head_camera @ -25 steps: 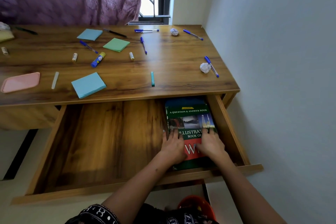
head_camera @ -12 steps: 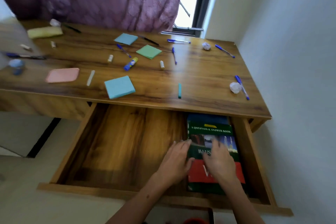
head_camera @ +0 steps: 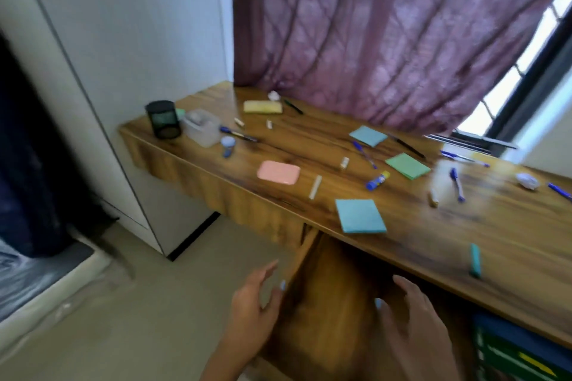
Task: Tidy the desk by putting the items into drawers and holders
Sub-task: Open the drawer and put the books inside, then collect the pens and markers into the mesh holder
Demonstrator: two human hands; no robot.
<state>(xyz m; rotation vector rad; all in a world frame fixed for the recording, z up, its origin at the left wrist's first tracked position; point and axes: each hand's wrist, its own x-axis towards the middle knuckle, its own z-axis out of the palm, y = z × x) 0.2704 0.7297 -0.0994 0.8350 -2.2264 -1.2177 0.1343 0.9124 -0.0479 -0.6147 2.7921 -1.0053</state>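
Note:
The wooden desk [head_camera: 510, 241] carries scattered items: blue sticky pads [head_camera: 360, 215], a green pad [head_camera: 408, 165], a pink case [head_camera: 278, 172], a glue stick [head_camera: 377, 180], several blue pens [head_camera: 456, 184] and a black mesh holder [head_camera: 163, 119]. Below it the drawer [head_camera: 334, 303] stands open, with the green book [head_camera: 520, 353] lying at its right end. My left hand [head_camera: 252, 315] hovers over the drawer's left edge with fingers spread. My right hand [head_camera: 414, 328] hangs above the drawer's inside, fingers relaxed. Both hands hold nothing.
A clear plastic box [head_camera: 202, 128] stands beside the mesh holder. Crumpled paper balls [head_camera: 527, 180] and a yellow cloth [head_camera: 262, 107] lie toward the back. A purple curtain [head_camera: 387, 34] hangs behind the desk. A white cabinet [head_camera: 102, 71] stands at the left.
Both hands have lifted off the book and moved left across the open drawer. My view has swung left, so the desk's left end and the holder have come into sight.

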